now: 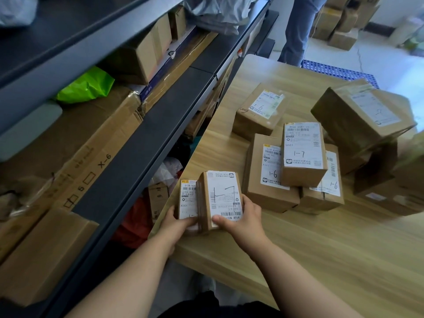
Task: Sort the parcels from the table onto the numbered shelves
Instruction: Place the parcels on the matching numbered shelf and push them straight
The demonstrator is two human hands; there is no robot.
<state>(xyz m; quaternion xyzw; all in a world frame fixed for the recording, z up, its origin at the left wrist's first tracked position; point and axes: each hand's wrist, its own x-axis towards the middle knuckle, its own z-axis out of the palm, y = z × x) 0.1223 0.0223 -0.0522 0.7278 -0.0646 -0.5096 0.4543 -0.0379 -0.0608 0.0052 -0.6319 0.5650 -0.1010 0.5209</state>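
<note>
Two small brown parcels stand side by side at the near left corner of the wooden table (pixel 321 249). My left hand (pixel 177 222) grips the left parcel (pixel 188 199), labelled K301. My right hand (pixel 241 220) grips the right parcel (pixel 223 196), whose white label carries a handwritten 1-7. Behind them lies a pile of labelled parcels: one marked 1-7 (pixel 302 154) sits on top of two marked 1-6 (pixel 268 173), and another 1-6 parcel (pixel 261 111) is farther back. A larger tilted parcel (pixel 362 115) is at the right.
A dark metal shelf unit (pixel 146 138) runs along the left, loaded with cardboard boxes, a green bag (pixel 87 86) and grey bags. A person's legs (pixel 300 28) stand beyond the table near a blue mat (pixel 337 71). More boxes (pixel 341 19) are stacked on the floor behind.
</note>
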